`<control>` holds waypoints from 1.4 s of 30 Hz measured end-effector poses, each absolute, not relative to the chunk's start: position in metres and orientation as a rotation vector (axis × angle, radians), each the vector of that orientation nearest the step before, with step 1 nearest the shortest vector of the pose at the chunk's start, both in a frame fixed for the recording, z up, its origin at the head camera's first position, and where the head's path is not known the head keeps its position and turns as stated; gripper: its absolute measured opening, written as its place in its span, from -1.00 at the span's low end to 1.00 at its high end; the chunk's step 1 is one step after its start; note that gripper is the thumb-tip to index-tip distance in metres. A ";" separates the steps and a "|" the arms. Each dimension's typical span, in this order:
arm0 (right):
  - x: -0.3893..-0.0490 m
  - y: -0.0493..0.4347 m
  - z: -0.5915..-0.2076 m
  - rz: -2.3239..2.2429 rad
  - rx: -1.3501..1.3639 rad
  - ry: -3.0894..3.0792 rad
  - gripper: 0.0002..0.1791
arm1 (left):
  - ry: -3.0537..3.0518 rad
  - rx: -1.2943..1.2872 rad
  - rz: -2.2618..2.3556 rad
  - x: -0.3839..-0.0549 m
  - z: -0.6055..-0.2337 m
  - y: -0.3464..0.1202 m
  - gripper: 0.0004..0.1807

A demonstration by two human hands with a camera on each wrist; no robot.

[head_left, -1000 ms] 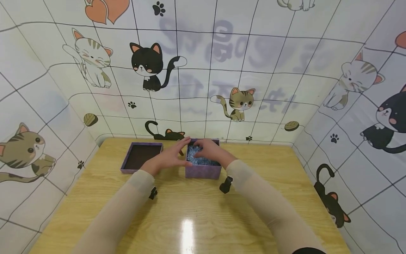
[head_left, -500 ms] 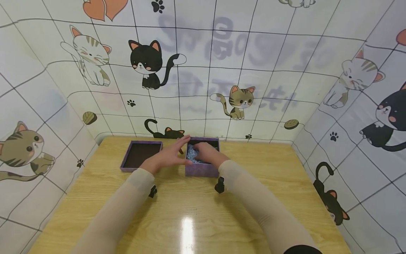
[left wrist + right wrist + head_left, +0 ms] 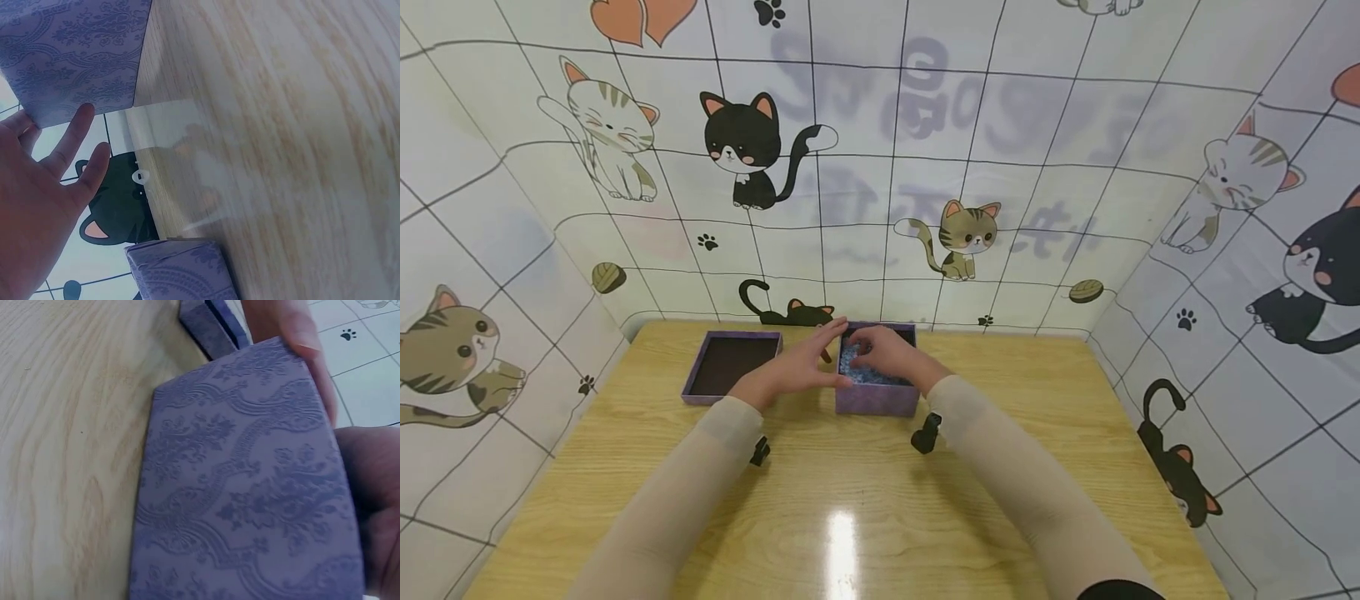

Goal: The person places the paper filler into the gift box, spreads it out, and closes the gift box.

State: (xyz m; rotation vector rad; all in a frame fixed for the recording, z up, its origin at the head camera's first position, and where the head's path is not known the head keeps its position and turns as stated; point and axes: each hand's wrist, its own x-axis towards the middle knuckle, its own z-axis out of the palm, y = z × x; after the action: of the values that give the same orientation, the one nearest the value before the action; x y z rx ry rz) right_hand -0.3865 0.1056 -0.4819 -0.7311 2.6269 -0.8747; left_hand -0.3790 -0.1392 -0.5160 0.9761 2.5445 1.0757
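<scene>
purple box (image 3: 876, 401) stands on worktop (image 3: 865, 475), opening up; long axis unclear. my left hand (image 3: 801, 367), fingers spread, touches its left end; my right hand (image 3: 889, 353) curls over blue shreds (image 3: 856, 372); can't tell whether it's grasping any.

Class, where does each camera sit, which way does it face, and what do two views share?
Head: on the person's head, looking forward and down at the purple box; left hand, right hand, sleeves show.
Left wrist: worn there, faces box and wall; left fingers show.
Right wrist: worn there, faces box front; both hands partly show.
The two wrist views share box, lid and table.
</scene>
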 end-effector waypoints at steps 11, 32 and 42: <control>-0.400 0.102 -0.498 -0.734 -0.754 2.575 -0.49 | 2.540 0.976 1.083 -0.376 -0.511 -0.136 0.28; -0.394 0.123 -0.446 -0.634 -0.685 2.511 -0.41 | 2.582 0.982 1.048 -0.378 -0.513 -0.140 0.30; -0.395 0.108 -0.470 -0.355 -0.744 2.574 -0.33 | 2.586 1.006 1.044 -0.381 -0.516 -0.140 0.31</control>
State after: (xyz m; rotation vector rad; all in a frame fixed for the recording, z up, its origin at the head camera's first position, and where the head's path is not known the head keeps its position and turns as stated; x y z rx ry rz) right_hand -0.3953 0.1081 -0.4703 -0.7440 2.5738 -0.3554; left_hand -0.3812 -0.1400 -0.5159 1.0061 2.5862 1.0441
